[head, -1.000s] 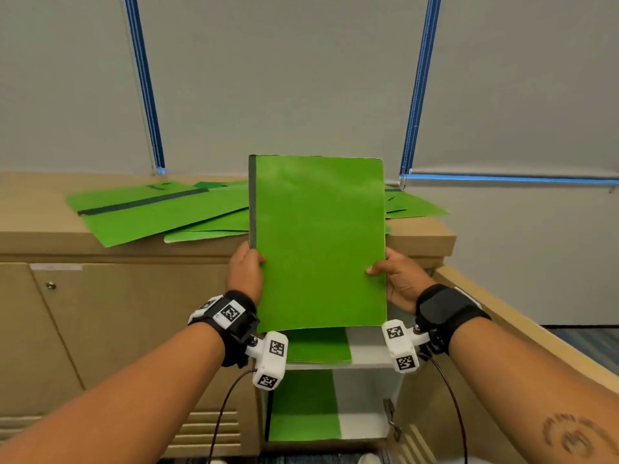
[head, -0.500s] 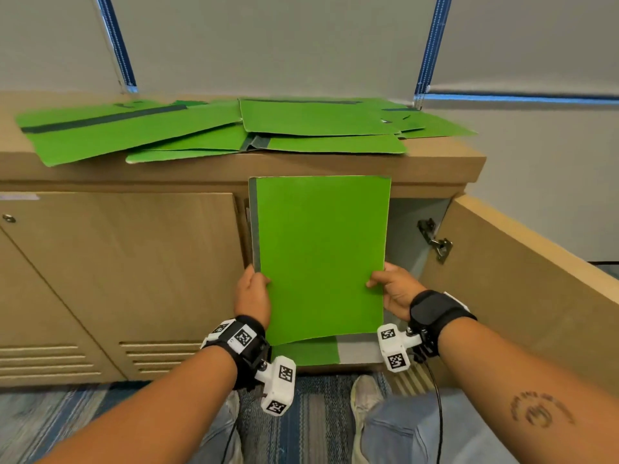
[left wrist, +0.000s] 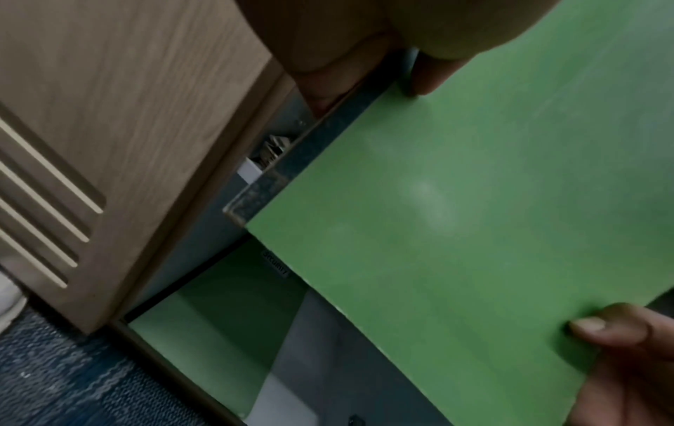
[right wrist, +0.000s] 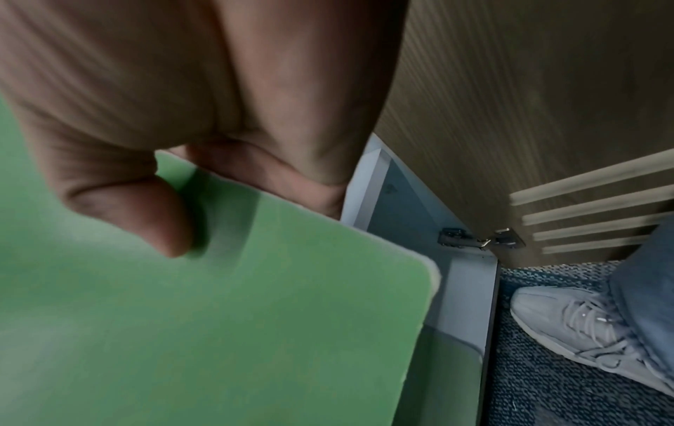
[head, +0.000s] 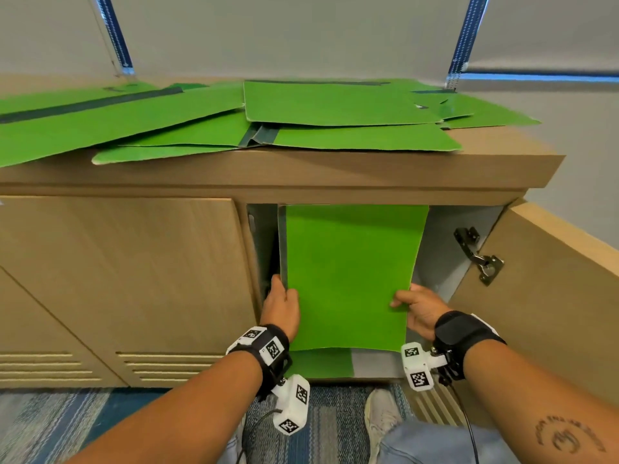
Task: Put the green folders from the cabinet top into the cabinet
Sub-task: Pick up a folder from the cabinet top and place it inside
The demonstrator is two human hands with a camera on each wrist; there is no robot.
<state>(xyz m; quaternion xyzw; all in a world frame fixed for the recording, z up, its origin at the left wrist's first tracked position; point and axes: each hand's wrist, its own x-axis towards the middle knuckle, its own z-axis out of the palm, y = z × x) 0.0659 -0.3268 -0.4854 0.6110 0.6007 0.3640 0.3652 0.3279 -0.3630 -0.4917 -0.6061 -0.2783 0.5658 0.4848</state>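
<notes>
Now slide the green folder [head: 348,279] in flat.
Your left hand [head: 280,304] and right hand [head: 418,308] pinch its side edges at the cabinet [head: 469,259] mouth; keep it level, clear of the hinge [head: 479,259].

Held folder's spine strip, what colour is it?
Dark grey, along the held folder's left edge beside the left hand; clearest in the head view.

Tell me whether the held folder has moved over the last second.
Yes. The held folder went down from in front of the cabinet top to the open compartment below it.
</notes>
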